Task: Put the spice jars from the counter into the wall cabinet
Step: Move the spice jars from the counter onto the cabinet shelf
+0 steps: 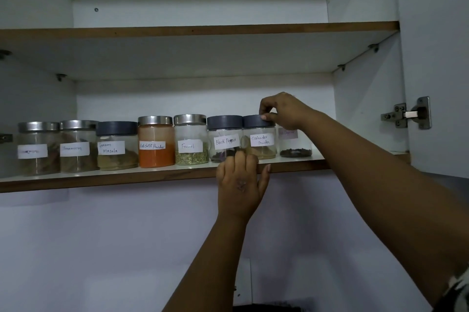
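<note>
Wall cabinet, lower shelf [152,176]: eight glass spice jars in one row. Coriander Powder jar [259,143], second from right, stands between the Black Pepper jar [224,139] and a pepper jar [295,144]. Right hand [284,110] pinches its dark lid. Left hand [239,184], fingers loosely curled, touches the jar bases at the shelf edge; grip indeterminate.

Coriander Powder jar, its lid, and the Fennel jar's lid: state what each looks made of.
Coriander Powder jar: clear glass or hard plastic; contents show through. Its lid: matte dark grey, probably plastic, no shine. Fennel jar's lid: brushed silver metal, judging by its bright reflections.
</note>
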The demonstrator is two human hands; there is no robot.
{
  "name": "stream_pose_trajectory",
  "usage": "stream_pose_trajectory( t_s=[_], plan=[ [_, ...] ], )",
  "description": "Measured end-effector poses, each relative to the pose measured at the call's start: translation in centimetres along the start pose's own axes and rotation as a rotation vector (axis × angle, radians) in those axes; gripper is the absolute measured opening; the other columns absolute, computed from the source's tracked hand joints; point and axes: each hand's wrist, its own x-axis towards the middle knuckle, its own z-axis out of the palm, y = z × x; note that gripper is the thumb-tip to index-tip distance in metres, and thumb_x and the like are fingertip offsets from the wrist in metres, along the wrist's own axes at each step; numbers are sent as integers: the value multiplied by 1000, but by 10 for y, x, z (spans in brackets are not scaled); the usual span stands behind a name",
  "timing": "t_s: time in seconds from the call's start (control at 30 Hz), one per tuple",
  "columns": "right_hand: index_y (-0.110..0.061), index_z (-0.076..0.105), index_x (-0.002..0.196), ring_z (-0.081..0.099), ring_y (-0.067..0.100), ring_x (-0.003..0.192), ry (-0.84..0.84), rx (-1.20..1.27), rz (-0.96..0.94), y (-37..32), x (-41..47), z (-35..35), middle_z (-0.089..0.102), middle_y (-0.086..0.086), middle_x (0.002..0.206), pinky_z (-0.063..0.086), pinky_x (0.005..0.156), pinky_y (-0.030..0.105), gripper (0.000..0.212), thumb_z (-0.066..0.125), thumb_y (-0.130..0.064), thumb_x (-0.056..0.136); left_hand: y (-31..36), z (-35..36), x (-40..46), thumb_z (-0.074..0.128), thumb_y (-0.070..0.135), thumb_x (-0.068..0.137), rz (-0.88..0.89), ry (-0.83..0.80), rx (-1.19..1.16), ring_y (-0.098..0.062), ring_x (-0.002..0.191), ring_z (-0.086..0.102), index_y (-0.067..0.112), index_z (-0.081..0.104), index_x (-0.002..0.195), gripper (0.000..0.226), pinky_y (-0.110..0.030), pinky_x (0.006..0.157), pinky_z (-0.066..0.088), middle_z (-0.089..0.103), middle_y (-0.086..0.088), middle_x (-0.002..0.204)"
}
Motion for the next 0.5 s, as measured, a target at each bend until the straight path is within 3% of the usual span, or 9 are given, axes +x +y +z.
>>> stream_pose_trajectory(
  t_s=[0.07,0.2,0.3,0.37,0.43,0.5],
  plan=[
    [-20,65,94,58,20,103,-16,37,-10,1,-3,-7,63,-5,99,43,97,39,4,62,-20,93,0,1,-1,46,43,95,0,2,5,-21,77,48,15,58,88,30,-33,75,34,52,-4,85],
    [-15,67,99,57,18,101,-29,38,-46,-1,-9,-17,64,-3,100,39,87,29,9,61,-18,94,0,3,-1,45,43,95,-5,-6,17,-22,77,50,16,58,88,31,-34,75,35,52,-3,84],
    [-20,66,107,59,22,105,-23,84,-23,2,-13,-21,63,-4,104,43,87,30,14,62,-24,93,0,2,-1,45,43,95,-8,-8,16,-22,77,50,16,59,88,31,-34,75,36,53,-4,85],
    [-27,60,121,54,25,114,12,103,54,9,-16,-26,58,1,121,46,93,36,28,60,-33,94,0,2,-1,45,43,95,-10,-9,12,-22,77,49,15,58,88,31,-34,75,36,52,-4,85],
    [-32,52,131,44,30,126,43,42,162,21,-18,-31,47,7,137,40,104,44,39,57,-42,93,0,2,-1,46,43,95,-9,-10,14,-22,77,49,15,58,88,31,-34,75,36,52,-4,85],
    [-28,49,135,43,31,129,-33,23,253,32,-24,-31,43,11,142,38,105,43,47,56,-47,93,0,2,-1,46,43,95,-1,-9,23,-22,77,49,15,58,88,31,-34,75,35,52,-4,85]
  ],
)
